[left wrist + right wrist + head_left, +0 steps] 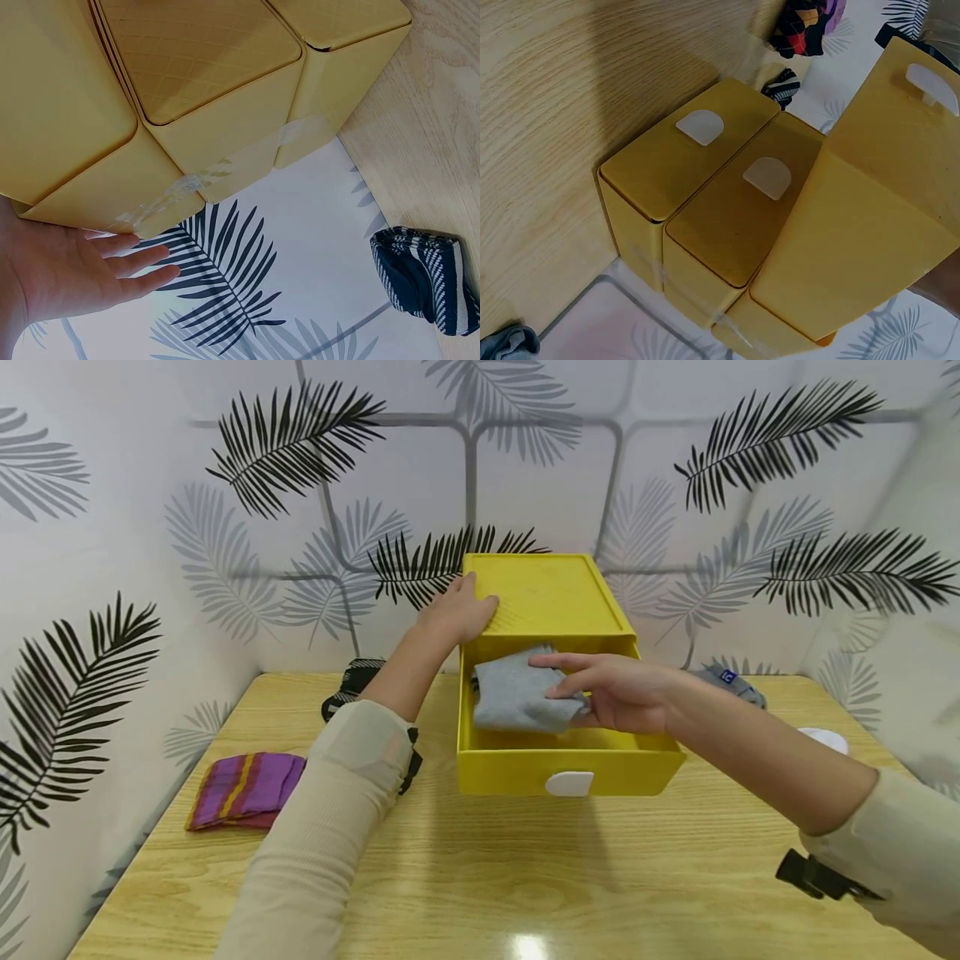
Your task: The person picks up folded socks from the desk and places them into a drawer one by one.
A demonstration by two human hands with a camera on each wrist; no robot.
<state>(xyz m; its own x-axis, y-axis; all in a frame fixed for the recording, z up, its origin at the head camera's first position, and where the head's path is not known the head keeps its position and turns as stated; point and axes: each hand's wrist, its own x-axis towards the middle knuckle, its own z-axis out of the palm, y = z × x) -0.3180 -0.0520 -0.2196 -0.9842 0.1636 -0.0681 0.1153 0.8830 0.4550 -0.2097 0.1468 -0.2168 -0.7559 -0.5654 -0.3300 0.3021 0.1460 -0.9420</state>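
Note:
A yellow drawer unit (547,593) stands against the wall, its top drawer (510,772) pulled out and showing a white tab handle (570,783). In that drawer is a folded grey cloth (517,693), whose exact kind I cannot tell. My right hand (626,689) reaches in from the right and holds the cloth's right side, some fingers over it and others partly hidden behind. My left hand (461,610) rests on the top's left edge. In the left wrist view, the left hand's fingers (139,262) lie fairly straight beside the unit's wall.
A purple folded cloth (251,785) with yellow stripes lies on the table's left. Behind my left arm is a black-and-white patterned knit item (363,677). At the back right lie a grey item with a blue label (731,681) and something white (825,741).

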